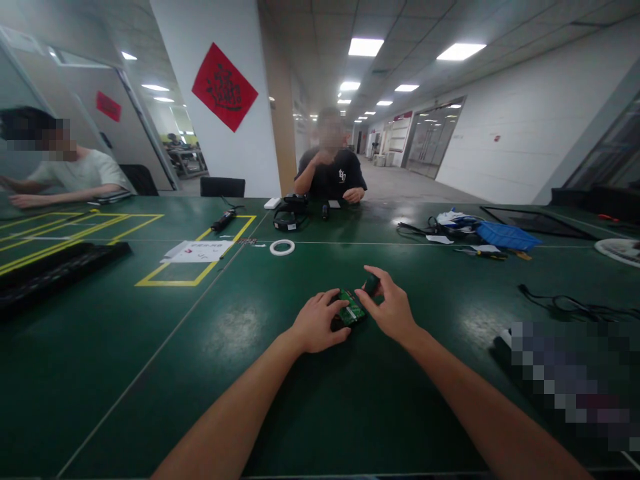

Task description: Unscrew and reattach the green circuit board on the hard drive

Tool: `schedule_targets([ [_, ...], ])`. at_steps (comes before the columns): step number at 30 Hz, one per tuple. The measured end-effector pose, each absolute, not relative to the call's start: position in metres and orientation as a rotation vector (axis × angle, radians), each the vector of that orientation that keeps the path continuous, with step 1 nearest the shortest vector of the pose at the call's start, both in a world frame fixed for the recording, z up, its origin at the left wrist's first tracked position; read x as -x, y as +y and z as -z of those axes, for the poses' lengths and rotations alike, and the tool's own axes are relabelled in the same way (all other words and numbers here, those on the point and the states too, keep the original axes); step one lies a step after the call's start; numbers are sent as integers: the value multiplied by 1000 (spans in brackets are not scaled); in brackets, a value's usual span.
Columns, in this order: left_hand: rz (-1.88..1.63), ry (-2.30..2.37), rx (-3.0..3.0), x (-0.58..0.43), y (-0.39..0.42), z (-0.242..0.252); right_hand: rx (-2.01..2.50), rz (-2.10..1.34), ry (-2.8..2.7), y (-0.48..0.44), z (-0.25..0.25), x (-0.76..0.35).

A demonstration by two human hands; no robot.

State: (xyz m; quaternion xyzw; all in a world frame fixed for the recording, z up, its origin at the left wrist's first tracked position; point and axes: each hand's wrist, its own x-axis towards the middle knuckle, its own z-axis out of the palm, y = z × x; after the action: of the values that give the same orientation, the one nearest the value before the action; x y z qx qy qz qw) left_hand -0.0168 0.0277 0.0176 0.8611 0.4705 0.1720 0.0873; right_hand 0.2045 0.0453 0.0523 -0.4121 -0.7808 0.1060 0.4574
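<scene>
My left hand lies over the left side of a small green circuit board on the table. Its fingertips reach across the top of the board and its thumb is at the near edge, gripping it. Just right of the board, my right hand is raised a little. Between its thumb and index finger is a small dark, rounded object, whose kind I cannot make out. The board's left part is hidden under my left fingers.
On the green table lie a white ring, a paper sheet, a blue tray and black cables. A black keyboard-like object is at left. A person sits opposite, another at far left.
</scene>
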Motion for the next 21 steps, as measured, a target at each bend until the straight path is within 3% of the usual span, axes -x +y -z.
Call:
schedule_targets([
  [6, -468, 1424, -2566, 15, 25, -18, 1031, -125, -1850, 42, -47, -198],
  [13, -441, 1434, -2543, 16, 24, -19, 1041, -30, -1484, 54, -73, -229],
  [21, -499, 1481, -2506, 16, 17, -27, 1522, -25, -2166, 106, -14, -255],
])
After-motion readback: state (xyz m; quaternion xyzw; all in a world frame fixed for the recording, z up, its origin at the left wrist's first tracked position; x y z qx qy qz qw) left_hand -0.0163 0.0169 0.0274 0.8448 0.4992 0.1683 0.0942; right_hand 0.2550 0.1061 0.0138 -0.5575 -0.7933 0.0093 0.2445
